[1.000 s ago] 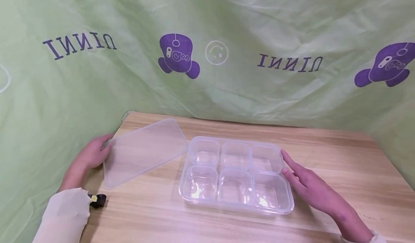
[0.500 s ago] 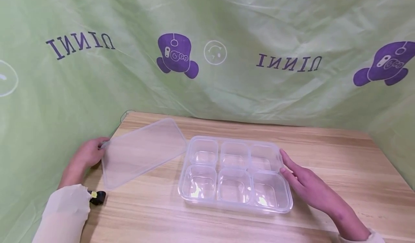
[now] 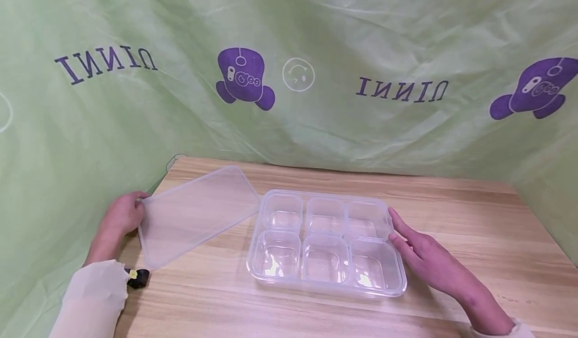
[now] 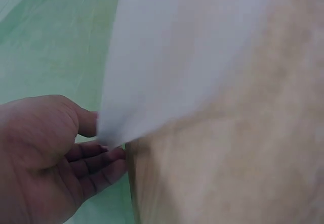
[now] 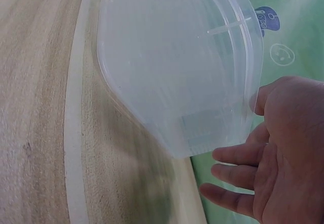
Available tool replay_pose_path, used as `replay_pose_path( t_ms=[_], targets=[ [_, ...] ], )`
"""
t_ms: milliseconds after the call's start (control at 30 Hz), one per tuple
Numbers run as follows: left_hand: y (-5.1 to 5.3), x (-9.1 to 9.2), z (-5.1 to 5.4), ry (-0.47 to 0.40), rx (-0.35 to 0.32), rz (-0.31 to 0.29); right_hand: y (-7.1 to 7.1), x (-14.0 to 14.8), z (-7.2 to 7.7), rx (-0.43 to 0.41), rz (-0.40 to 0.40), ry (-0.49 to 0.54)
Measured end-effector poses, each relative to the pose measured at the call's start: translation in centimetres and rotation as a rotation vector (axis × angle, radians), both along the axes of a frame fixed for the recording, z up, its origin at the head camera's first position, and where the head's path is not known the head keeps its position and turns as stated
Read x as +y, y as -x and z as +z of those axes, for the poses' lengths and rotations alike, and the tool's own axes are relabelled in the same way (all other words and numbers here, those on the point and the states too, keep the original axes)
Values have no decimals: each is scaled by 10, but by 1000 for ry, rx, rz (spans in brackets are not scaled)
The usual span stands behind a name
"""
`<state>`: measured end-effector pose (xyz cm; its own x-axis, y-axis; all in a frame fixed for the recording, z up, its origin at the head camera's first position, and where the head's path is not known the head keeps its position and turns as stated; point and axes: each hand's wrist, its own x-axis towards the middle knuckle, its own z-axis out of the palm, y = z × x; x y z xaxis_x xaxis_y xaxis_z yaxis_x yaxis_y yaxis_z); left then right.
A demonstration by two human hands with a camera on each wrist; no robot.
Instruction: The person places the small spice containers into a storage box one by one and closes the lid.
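Note:
A translucent flat lid (image 3: 198,217) lies at an angle on the left of the table. My left hand (image 3: 119,217) pinches its left corner between thumb and fingers; in the left wrist view that lid corner (image 4: 131,113) reaches over the table's edge. To the lid's right stands a clear plastic box (image 3: 316,284) with several square compartments in two rows, nothing visible in them. My right hand (image 3: 424,258) touches the box's right side with thumb and index finger fairly straight. In the right wrist view, its other fingers (image 5: 235,176) extend loosely beside the box wall (image 5: 162,72).
The wooden table (image 3: 460,217) reaches to a green curtain (image 3: 316,127) with purple prints, which hangs behind and at both sides. A small black strap piece with a yellow spot (image 3: 138,278) shows by the left sleeve (image 3: 92,298).
My left hand has gone from lying at the lid's edge to pinching its corner, and the lid has shifted slightly left. My right hand and the box stay about where they were.

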<state>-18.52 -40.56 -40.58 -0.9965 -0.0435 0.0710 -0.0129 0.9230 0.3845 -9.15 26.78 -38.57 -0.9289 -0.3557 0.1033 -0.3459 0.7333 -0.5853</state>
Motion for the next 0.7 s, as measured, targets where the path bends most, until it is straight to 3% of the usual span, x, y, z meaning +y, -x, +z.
replay_pose_path(
  t_ms=[167,400,700],
  targets=[
    [-1,1,-2,-24,79,6,0,0,-2,5,-3,-1],
    [-2,2,3,-131,68,24,-4,-1,-2,-3,-11,0],
    [-5,11,7,-546,27,183,-9,-4,-2,-11,-18,4]
  ],
)
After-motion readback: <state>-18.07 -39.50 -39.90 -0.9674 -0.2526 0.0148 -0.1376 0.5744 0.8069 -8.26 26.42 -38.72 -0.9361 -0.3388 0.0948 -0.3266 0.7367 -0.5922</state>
